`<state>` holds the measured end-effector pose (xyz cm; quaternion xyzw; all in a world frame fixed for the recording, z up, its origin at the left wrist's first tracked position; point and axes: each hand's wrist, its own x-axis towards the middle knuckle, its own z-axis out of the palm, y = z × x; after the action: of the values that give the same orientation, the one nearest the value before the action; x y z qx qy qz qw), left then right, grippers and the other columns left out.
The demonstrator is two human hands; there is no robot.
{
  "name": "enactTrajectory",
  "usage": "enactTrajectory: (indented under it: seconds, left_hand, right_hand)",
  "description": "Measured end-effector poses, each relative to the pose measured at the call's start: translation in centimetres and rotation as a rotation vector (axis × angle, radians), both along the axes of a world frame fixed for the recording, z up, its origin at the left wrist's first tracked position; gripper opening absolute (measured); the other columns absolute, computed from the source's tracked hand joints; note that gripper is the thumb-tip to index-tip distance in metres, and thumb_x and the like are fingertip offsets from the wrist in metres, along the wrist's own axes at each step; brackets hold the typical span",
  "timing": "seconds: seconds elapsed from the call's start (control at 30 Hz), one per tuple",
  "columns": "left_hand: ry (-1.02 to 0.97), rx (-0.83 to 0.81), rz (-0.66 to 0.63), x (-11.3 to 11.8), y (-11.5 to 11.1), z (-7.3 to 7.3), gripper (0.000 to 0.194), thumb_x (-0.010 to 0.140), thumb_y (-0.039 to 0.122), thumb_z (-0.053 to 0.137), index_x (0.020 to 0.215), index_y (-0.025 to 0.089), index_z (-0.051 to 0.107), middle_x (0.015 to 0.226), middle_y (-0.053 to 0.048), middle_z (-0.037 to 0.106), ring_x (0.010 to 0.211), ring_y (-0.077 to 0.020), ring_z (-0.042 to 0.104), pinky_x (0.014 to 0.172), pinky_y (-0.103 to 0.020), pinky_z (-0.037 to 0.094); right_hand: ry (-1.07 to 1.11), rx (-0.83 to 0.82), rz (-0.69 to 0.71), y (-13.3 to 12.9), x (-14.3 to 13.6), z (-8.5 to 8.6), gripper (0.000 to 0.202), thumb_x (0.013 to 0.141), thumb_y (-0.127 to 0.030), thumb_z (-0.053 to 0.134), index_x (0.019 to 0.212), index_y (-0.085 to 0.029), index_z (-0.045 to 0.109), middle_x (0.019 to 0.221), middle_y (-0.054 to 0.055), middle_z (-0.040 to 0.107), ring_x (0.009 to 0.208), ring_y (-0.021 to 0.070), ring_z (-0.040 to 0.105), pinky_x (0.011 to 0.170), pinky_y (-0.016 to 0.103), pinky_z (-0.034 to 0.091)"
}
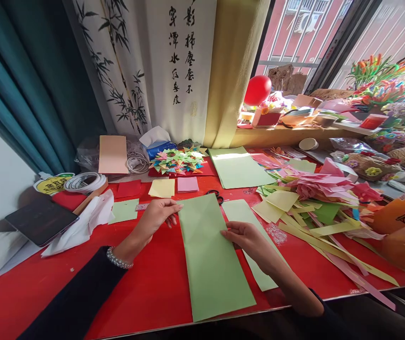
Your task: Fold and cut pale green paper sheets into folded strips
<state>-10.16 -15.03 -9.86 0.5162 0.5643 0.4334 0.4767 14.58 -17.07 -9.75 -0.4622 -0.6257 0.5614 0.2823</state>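
Observation:
A long sheet of light green paper [212, 259] is held up off the red table, tilted toward me. My left hand [159, 212] pinches its upper left corner between thumb and finger. On the right edge, my right hand [248, 238] grips it with the thumb in front and the fingers partly hidden behind. Another green paper strip [259, 264] lies behind and to the right, partly covered by my right hand and forearm. The black handles of a pair of scissors [218, 194] peek out just behind the held sheet's top edge.
Red table [134, 288] in front. Paper scraps and strips [315, 208] pile at right. Green sheets [239, 167] and folded-paper stars [179, 160] stand at the back. Small square papers [161, 188] lie left of centre. A dark tablet-like slab [41, 219] rests at far left.

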Motion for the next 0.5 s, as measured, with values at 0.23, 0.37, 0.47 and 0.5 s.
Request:
enactTrajectory:
  seconds: [0.23, 0.37, 0.47, 0.5]
  left_hand:
    - [0.051, -0.128, -0.013, -0.4, 0.7, -2.0, 0.024, 0.069, 0.037, 0.066, 0.064, 0.014, 0.058, 0.052, -0.001, 0.061, 0.048, -0.0129, 0.06, 0.046, -0.021, 0.047]
    - [0.061, -0.163, 0.007, -0.3, 0.8, -2.7, 0.022, 0.069, 0.034, 0.065, 0.064, 0.014, 0.057, 0.051, -0.001, 0.061, 0.048, -0.0134, 0.061, 0.046, -0.021, 0.048]
    - [0.071, -0.161, 0.035, -0.1, 0.8, -2.8, 0.019, 0.068, 0.032, 0.065, 0.068, 0.014, 0.058, 0.05, 0.001, 0.06, 0.046, -0.0128, 0.061, 0.045, -0.021, 0.048]
    - [0.075, -0.162, 0.044, -0.1, 0.8, -2.8, 0.019, 0.068, 0.031, 0.065, 0.069, 0.014, 0.058, 0.05, 0.001, 0.06, 0.045, -0.0127, 0.06, 0.044, -0.021, 0.047]
  right_hand:
    - [-0.704, 0.819, -0.001, -3.8, 5.9, -2.1, 0.057, 0.08, -0.045, 0.057, 0.131, -0.024, 0.047, 0.124, 0.009, 0.057, 0.109, 0.0275, 0.058, 0.082, 0.036, 0.054]
    - [-0.836, 1.088, 0.261, -6.6, 9.3, -3.6, 0.077, 0.077, -0.045, 0.061, 0.142, -0.022, 0.026, 0.133, 0.007, 0.046, 0.114, 0.0256, 0.052, 0.083, 0.029, 0.055]
    - [-0.85, 1.164, 0.305, -7.7, 11.6, -4.0, 0.062, 0.087, -0.028, 0.049, 0.143, -0.025, 0.023, 0.128, 0.001, 0.052, 0.104, 0.0199, 0.06, 0.076, 0.023, 0.057]
    - [-0.836, 1.166, 0.302, -7.9, 12.4, -4.0, 0.058, 0.088, -0.023, 0.045, 0.142, -0.027, 0.024, 0.124, -0.001, 0.055, 0.099, 0.0177, 0.063, 0.073, 0.021, 0.058]
